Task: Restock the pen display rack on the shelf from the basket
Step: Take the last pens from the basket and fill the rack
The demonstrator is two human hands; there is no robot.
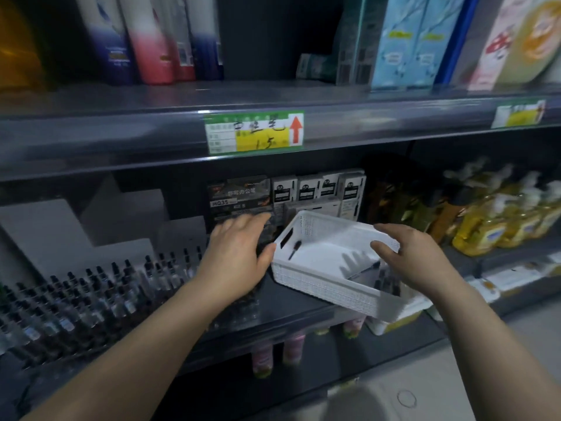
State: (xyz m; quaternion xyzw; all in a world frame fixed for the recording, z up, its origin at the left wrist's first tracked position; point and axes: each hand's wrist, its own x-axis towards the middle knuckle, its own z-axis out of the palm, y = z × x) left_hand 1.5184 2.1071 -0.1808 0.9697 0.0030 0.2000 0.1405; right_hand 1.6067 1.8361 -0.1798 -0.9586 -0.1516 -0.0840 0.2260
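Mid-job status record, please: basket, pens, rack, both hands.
basket: white, tilted, at shelf front
pen: one black, loose inside, near basket's left end
rack: rows of pens, left of basket
left hand: fingers straight, beside basket's left end
right hand: at basket's right rim; grip unclear
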